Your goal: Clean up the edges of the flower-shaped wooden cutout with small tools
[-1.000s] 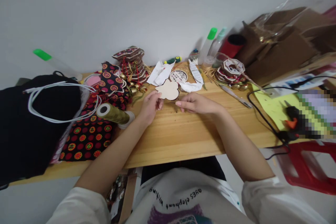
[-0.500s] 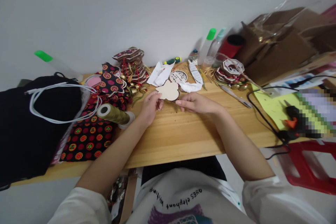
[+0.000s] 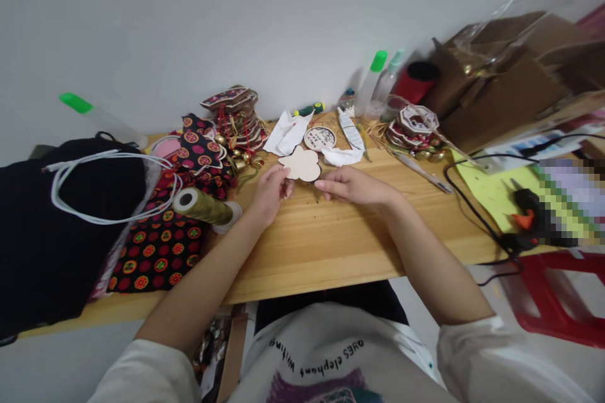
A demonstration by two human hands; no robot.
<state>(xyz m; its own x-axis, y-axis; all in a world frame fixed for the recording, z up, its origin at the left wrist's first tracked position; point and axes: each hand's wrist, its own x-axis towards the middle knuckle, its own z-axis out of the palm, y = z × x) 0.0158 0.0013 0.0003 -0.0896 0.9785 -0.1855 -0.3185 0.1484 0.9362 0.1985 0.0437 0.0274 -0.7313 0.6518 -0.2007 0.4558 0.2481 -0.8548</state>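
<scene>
- left hand (image 3: 270,192), frame centre: fingers pinched on wooden cutout (image 3: 301,164) edge
- right hand (image 3: 352,186) just right of it: loosely curled, fingertip at cutout, grip unclear
- thread spool (image 3: 202,206) left of hands

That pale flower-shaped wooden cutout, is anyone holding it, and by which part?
Yes. The left hand pinches the pale flower-shaped wooden cutout at its lower-left edge. The right hand lies flat on the wooden table, fingertips beside its lower-right edge; contact cannot be told.

Wooden cutout (image 3: 301,165) on table (image 3: 331,245) btwn both hands, thread spool (image 3: 202,206) to its left, glue gun (image 3: 525,214) far right
</scene>
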